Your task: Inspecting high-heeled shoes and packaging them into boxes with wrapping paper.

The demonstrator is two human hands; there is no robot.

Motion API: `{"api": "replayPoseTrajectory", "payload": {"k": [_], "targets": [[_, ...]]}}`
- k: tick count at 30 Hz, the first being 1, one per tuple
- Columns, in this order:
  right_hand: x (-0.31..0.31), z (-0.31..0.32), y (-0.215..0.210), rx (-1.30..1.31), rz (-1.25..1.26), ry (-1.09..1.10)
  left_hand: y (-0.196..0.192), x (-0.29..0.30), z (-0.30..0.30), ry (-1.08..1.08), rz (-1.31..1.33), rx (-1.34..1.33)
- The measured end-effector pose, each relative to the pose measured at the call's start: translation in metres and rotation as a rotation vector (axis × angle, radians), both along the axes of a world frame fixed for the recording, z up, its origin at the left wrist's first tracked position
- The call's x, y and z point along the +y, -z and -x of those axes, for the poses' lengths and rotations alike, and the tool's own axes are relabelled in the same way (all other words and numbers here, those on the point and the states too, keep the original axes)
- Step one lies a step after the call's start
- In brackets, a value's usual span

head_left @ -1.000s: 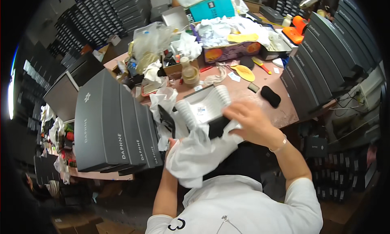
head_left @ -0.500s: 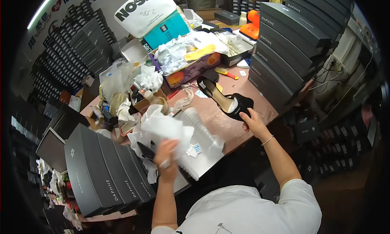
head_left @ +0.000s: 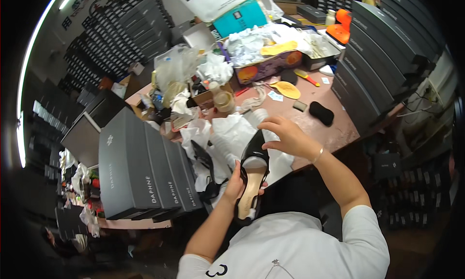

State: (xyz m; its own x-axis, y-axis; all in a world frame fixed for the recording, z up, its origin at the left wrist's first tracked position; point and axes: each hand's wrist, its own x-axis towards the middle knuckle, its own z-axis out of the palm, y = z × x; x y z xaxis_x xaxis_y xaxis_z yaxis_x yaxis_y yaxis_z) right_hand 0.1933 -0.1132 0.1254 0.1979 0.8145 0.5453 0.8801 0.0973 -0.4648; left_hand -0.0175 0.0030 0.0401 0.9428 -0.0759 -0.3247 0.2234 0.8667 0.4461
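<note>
My left hand (head_left: pixel 236 184) is wrapped round the middle of a black slingback shoe (head_left: pixel 253 172), close to my body. The shoe's toe points away from me, and white stuffing shows inside the toe end above the beige insole. Beside the toe, my right hand (head_left: pixel 290 138) has its thumb and fingers apart with nothing between them. Another black shoe (head_left: pixel 203 158) lies on white tissue paper (head_left: pixel 196 134) to the left. Behind the held shoe spreads more white wrapping (head_left: pixel 232 129), partly hidden by it.
Dark grey shoe boxes stand at the left (head_left: pixel 131 167) and right (head_left: pixel 373 71). A black sponge (head_left: pixel 321 113), a small tan block (head_left: pixel 300 105), a yellow insole (head_left: pixel 286 90) and a yellow-red brush (head_left: pixel 307 78) lie on the pink table (head_left: pixel 339 131). A purple box (head_left: pixel 266 68) holds crumpled paper.
The held shoe has come from the right side of the table to near my body, passing from my right hand to my left. My left hand has let go of the white paper.
</note>
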Motion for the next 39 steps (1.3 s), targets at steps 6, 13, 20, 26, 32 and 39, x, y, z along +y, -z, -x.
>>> {"api": "replayPoseTrajectory", "payload": {"k": [6,13,20,26,32,39], "targets": [[0.014,0.09,0.044,-0.083,0.079,-0.089,-0.002,-0.021,0.014,-0.435,-0.135,0.175],[0.038,0.122,0.042,-0.128,0.144,-0.044,-0.019,-0.035,0.029,-0.592,-0.056,0.088],[0.036,0.123,0.047,0.252,0.189,-0.134,0.003,-0.027,0.033,-0.766,-0.423,0.157],[0.036,0.128,0.054,0.269,0.313,-0.159,-0.023,-0.048,0.02,-0.786,-0.279,0.184],[0.03,0.119,0.063,0.177,0.158,-0.176,-0.017,-0.03,0.022,-0.751,-0.397,0.289],[0.038,0.089,0.05,0.31,0.396,-0.2,0.043,0.014,0.034,-0.464,-0.298,0.04]]}}
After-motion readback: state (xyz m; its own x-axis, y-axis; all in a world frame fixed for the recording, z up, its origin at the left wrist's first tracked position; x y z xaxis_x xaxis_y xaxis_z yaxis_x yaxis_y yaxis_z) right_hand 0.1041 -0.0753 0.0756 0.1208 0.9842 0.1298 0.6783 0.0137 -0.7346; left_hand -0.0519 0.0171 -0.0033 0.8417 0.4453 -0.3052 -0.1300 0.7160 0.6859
